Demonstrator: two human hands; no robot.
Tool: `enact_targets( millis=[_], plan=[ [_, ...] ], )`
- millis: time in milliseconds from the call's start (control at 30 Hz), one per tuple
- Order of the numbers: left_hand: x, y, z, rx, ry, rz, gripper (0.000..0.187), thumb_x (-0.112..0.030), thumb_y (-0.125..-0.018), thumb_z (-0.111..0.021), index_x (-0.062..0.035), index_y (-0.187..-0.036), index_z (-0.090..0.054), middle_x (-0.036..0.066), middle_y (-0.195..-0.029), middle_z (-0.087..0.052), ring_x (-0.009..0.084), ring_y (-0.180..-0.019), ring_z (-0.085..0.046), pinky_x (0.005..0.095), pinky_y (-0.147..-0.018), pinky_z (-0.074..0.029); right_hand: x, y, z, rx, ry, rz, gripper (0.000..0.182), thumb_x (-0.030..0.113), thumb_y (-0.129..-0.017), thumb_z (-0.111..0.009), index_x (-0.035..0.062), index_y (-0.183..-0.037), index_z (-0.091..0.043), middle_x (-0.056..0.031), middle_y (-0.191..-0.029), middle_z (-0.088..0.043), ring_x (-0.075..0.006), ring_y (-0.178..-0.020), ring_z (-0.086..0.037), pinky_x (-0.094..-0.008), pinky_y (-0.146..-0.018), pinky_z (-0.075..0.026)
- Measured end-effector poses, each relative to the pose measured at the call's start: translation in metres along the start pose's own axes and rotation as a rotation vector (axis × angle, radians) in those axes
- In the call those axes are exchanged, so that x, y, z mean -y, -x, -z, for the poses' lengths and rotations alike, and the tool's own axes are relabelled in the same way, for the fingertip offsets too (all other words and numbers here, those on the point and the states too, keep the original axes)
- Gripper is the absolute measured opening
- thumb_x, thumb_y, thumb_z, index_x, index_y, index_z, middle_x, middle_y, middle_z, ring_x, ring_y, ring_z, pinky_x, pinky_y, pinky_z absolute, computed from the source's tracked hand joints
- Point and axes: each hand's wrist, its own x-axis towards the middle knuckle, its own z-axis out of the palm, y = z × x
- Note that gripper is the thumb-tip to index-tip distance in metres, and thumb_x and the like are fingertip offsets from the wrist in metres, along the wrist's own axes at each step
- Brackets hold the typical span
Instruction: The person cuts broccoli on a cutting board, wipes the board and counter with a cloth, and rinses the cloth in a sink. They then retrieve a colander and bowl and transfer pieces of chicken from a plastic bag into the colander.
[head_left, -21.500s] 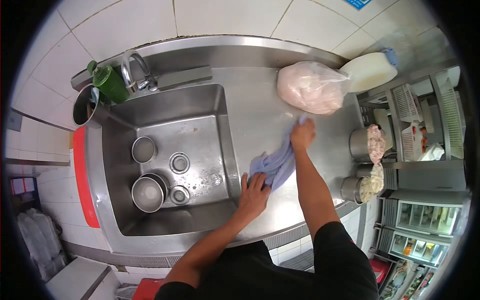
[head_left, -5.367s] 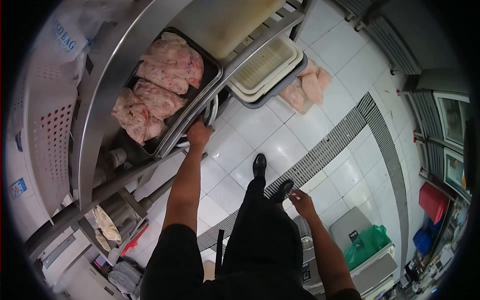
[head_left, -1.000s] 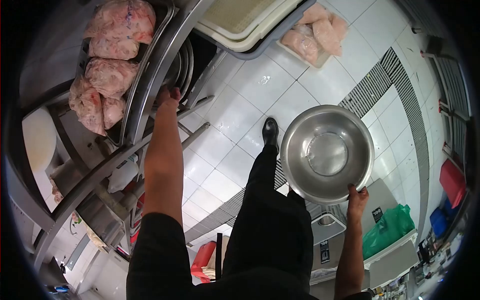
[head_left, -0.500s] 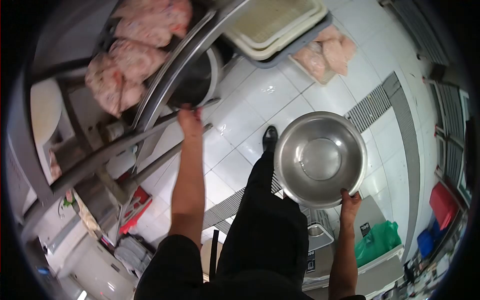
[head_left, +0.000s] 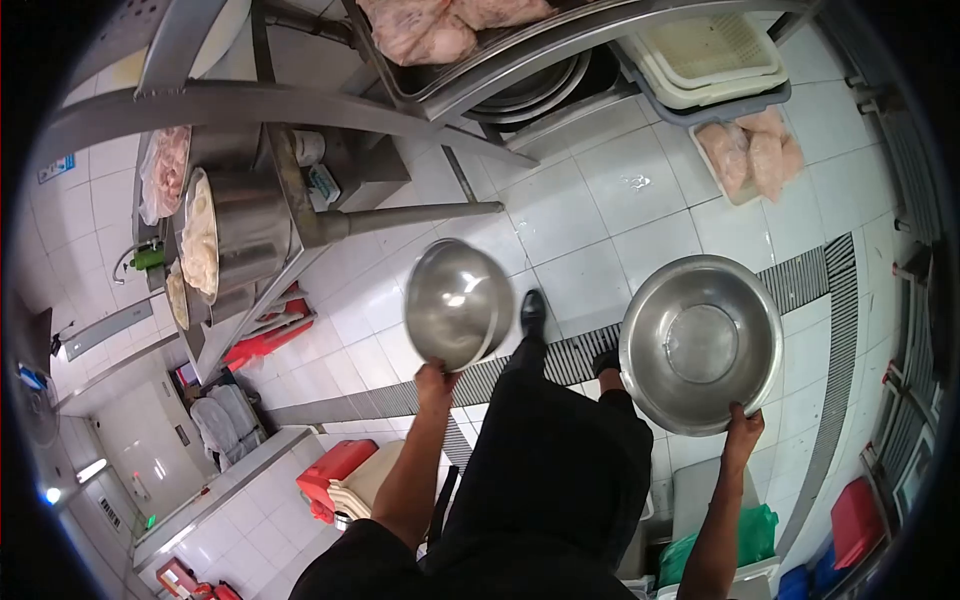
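My left hand (head_left: 436, 383) is closed on the rim of a smaller steel bowl (head_left: 452, 300), which is tilted and held in the air over the tiled floor. Out to the right, my right hand (head_left: 742, 428) grips the near rim of a larger, wide steel basin (head_left: 703, 345). Its inside faces up and nothing lies in it. The two vessels are apart, with my legs and black shoes showing between and below them. Fingers of both hands are partly hidden behind the rims.
A steel rack with a tray of raw meat (head_left: 425, 35) stands at the upper left. Stacked plastic baskets (head_left: 705, 60) and a basket of bagged pink meat (head_left: 750, 155) sit on the floor ahead. A large pot (head_left: 240, 232) is at left; a drain grating (head_left: 400, 392) crosses the floor.
My left hand has come away from under the rack toward me, now with the smaller bowl in view. The view has turned and the large basin stays in my right hand.
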Motion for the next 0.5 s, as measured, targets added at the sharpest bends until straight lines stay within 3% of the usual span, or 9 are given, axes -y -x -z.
enact_targets(
  millis=[67,100,200,267,333,367,400,467,500],
  plan=[
    [-0.008,-0.05,0.05,0.007,0.03,-0.094,0.023,-0.013,-0.086,-0.061,0.005,-0.101,-0.06,0.015,-0.094,-0.064,0.0226,-0.081,-0.067,0.0326,-0.064,-0.061,-0.018,0.009,-0.015,-0.081,-0.027,0.112,0.012,0.014,-0.082,-0.064,0.0028,-0.083,-0.059,0.0034,-0.066,-0.051,-0.0072,-0.056,-0.04,-0.0264,-0.052,-0.033],
    [-0.019,-0.077,0.062,-0.119,0.023,-0.088,0.023,-0.015,-0.089,-0.06,0.0051,-0.1,-0.06,0.014,-0.095,-0.063,0.0215,-0.082,-0.066,0.0327,-0.065,-0.061,-0.023,0.016,-0.018,-0.035,-0.031,0.056,0.015,0.016,-0.083,-0.064,0.0024,-0.083,-0.058,0.0019,-0.066,-0.052,-0.0086,-0.056,-0.042,-0.0275,-0.053,-0.034],
    [-0.061,-0.164,0.077,-0.09,0.067,-0.146,0.04,-0.032,-0.096,-0.058,0.005,-0.11,-0.056,0.014,-0.106,-0.06,0.0255,-0.088,-0.065,0.0374,-0.072,-0.063,-0.045,0.035,-0.045,-0.035,0.1,-0.024,0.023,0.016,-0.08,-0.064,-0.004,-0.092,-0.063,-0.0022,-0.072,-0.059,-0.0129,-0.062,-0.049,-0.0308,-0.059,-0.042],
    [-0.086,-0.239,0.083,0.057,0.151,-0.272,0.043,-0.032,-0.096,-0.058,0.0048,-0.117,-0.053,0.015,-0.11,-0.061,0.0275,-0.09,-0.066,0.0387,-0.075,-0.062,-0.042,0.06,-0.079,-0.024,0.107,-0.012,0.022,0.016,-0.081,-0.064,-0.0036,-0.091,-0.062,-0.0013,-0.071,-0.058,-0.0128,-0.06,-0.047,-0.0315,-0.056,-0.04],
    [-0.12,-0.304,0.07,0.154,0.164,-0.353,0.042,-0.03,-0.095,-0.058,0.004,-0.119,-0.052,0.016,-0.112,-0.062,0.0299,-0.093,-0.065,0.0414,-0.08,-0.06,-0.035,0.084,-0.117,-0.029,0.099,-0.117,0.025,0.017,-0.081,-0.063,-0.0038,-0.094,-0.063,-0.0031,-0.076,-0.061,-0.0138,-0.065,-0.052,-0.031,-0.062,-0.044],
    [-0.137,-0.331,0.059,0.103,0.161,-0.381,0.038,-0.028,-0.094,-0.06,0.0031,-0.115,-0.055,0.016,-0.111,-0.063,0.0307,-0.092,-0.066,0.0418,-0.079,-0.061,-0.056,0.089,-0.13,-0.022,0.059,-0.068,0.029,0.019,-0.082,-0.063,-0.0042,-0.099,-0.063,-0.0055,-0.083,-0.065,-0.0151,-0.074,-0.056,-0.0302,-0.072,-0.046],
    [-0.16,-0.357,0.047,-0.027,0.235,-0.26,0.034,-0.027,-0.093,-0.062,0.0008,-0.112,-0.058,0.014,-0.111,-0.064,0.0301,-0.09,-0.066,0.0402,-0.075,-0.061,-0.053,0.101,-0.144,-0.032,0.062,-0.07,0.029,0.019,-0.082,-0.063,-0.0042,-0.099,-0.063,-0.0055,-0.083,-0.065,-0.0151,-0.074,-0.056,-0.0302,-0.072,-0.046],
    [-0.189,-0.4,0.034,-0.027,0.302,-0.276,0.027,-0.023,-0.094,-0.057,-0.0018,-0.111,-0.059,0.013,-0.102,-0.066,0.0279,-0.08,-0.066,0.035,-0.066,-0.061,-0.028,0.131,-0.177,0.043,0.022,-0.071,0.033,0.02,-0.082,-0.064,-0.0051,-0.104,-0.063,-0.0077,-0.091,-0.067,-0.0159,-0.082,-0.058,-0.0298,-0.08,-0.046],
    [-0.201,-0.417,0.029,-0.012,0.327,-0.293,0.024,-0.021,-0.095,-0.055,-0.0031,-0.111,-0.06,0.013,-0.098,-0.067,0.0268,-0.074,-0.066,0.0323,-0.062,-0.06,-0.023,0.141,-0.19,0.045,0.037,-0.078,0.031,0.021,-0.081,-0.063,-0.0048,-0.098,-0.063,-0.0047,-0.085,-0.065,-0.0141,-0.077,-0.055,-0.0291,-0.074,-0.045]
  ],
)
